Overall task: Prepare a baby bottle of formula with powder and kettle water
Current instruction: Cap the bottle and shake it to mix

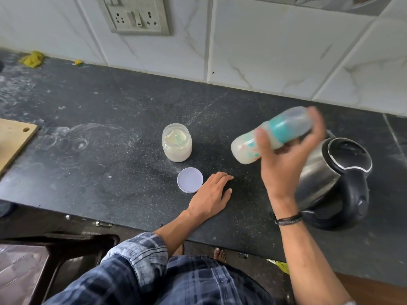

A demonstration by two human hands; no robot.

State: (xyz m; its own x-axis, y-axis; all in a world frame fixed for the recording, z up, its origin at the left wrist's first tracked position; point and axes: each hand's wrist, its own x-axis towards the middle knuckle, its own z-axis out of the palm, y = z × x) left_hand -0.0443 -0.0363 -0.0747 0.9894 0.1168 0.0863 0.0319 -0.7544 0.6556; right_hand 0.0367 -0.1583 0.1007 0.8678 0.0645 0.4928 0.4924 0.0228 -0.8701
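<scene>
My right hand (286, 155) grips a baby bottle (248, 148) in the air above the counter. The bottle lies almost on its side, blurred, with milky liquid in its base, a teal collar and a clear cap pointing up and right. My left hand (211, 194) rests flat on the dark counter (110, 172), fingers straight, just right of a round white lid (189, 180). An open clear jar of pale powder (176, 142) stands behind the lid with a scoop inside. A steel kettle (337, 172) with a black lid and handle sits at the right, partly behind my right arm.
A wooden board (13, 139) lies at the left edge of the counter. Yellow scraps (33, 59) sit by the tiled wall at the back left, under a socket panel (134, 15). White powder smears mark the counter left of the jar.
</scene>
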